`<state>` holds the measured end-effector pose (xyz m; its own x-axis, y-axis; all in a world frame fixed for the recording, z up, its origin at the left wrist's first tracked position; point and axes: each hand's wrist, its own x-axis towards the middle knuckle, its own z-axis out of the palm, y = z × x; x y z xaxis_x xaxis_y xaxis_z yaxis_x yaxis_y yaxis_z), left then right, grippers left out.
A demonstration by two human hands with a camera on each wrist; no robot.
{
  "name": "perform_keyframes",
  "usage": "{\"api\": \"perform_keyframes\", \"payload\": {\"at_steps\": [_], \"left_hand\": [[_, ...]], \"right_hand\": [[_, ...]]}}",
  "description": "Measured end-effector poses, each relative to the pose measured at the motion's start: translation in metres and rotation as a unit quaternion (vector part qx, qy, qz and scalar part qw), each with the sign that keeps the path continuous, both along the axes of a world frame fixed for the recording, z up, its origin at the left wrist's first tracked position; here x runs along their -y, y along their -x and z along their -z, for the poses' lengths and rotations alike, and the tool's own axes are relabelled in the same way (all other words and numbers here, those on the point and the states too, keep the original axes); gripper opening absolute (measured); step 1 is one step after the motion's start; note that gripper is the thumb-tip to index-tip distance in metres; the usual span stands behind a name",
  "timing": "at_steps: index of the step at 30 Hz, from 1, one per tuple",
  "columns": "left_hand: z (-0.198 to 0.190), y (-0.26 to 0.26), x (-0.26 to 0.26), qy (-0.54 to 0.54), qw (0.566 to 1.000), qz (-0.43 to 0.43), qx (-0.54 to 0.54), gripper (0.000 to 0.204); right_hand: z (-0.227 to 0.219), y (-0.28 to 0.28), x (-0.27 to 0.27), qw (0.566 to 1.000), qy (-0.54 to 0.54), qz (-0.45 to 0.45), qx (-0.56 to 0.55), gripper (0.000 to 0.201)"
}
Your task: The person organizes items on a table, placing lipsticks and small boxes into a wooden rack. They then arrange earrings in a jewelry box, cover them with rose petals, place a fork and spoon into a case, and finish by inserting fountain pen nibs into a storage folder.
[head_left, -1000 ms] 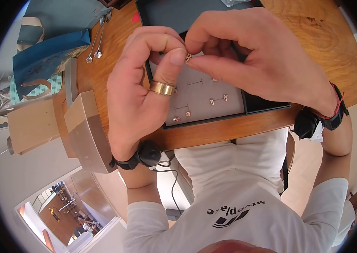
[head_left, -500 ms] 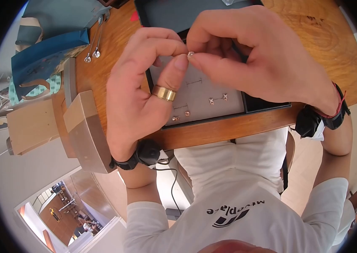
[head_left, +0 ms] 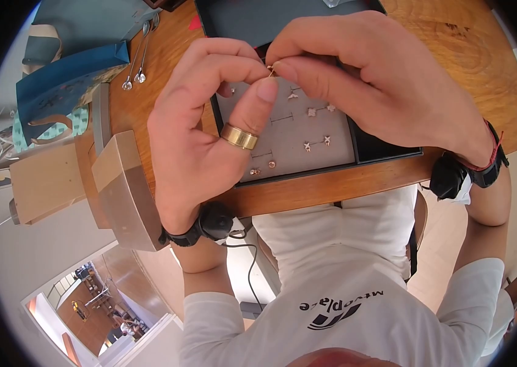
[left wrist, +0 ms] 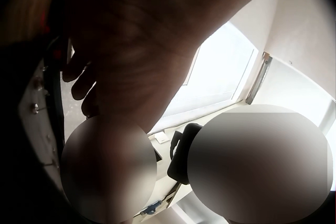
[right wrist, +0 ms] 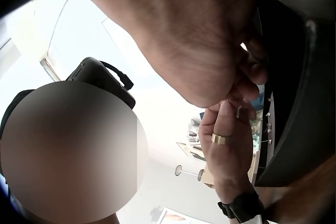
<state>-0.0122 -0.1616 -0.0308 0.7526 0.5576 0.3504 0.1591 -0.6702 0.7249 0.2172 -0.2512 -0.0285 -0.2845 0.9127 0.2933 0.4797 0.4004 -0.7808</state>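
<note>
Above the jewellery box, the right hand [head_left: 368, 85] pinches a tiny gold earring [head_left: 272, 71] between thumb and forefinger. The left hand [head_left: 200, 134], with a wide gold ring [head_left: 239, 137] on its thumb, meets it there, thumb and fingertip closed on the same earring. Most of the earring is hidden by the fingertips. Below lies the box's grey pad [head_left: 283, 137], with pairs of small earrings on it, among them star-shaped earrings [head_left: 307, 147] and clover-shaped earrings [head_left: 312, 112]. In the right wrist view the fingertips of both hands come together beside the box.
The box's dark side compartment [head_left: 387, 148] and its raised black lid [head_left: 240, 21] frame the pad on the wooden table [head_left: 460, 67]. To the left lie a spoon [head_left: 129, 79] and a fork [head_left: 142, 73], a blue paper bag [head_left: 69, 85] and a brown box [head_left: 125, 189].
The earring has turned between the fingertips, showing a thin gold line now. The right thumb and forefinger have straightened and shifted up a little, uncovering the clover-shaped earrings.
</note>
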Motion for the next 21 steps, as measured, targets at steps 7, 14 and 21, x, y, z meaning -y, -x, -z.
{"api": "perform_keyframes", "payload": {"at_steps": [7, 14, 21], "left_hand": [[0.001, 0.0, 0.0, 0.003, 1.0, 0.003, 0.004, 0.012], [0.002, 0.0, -0.002, 0.003, 1.0, 0.003, 0.016, 0.011], [0.008, 0.001, -0.008, -0.027, 0.998, 0.017, 0.055, 0.021]], "right_hand": [[0.021, 0.009, -0.002, 0.991, -0.109, 0.076, -0.019, 0.011], [-0.007, -0.003, 0.0, 0.998, 0.061, 0.0, -0.033, 0.019], [-0.029, 0.0, 0.005, 0.994, 0.09, -0.015, -0.064, 0.02]]}}
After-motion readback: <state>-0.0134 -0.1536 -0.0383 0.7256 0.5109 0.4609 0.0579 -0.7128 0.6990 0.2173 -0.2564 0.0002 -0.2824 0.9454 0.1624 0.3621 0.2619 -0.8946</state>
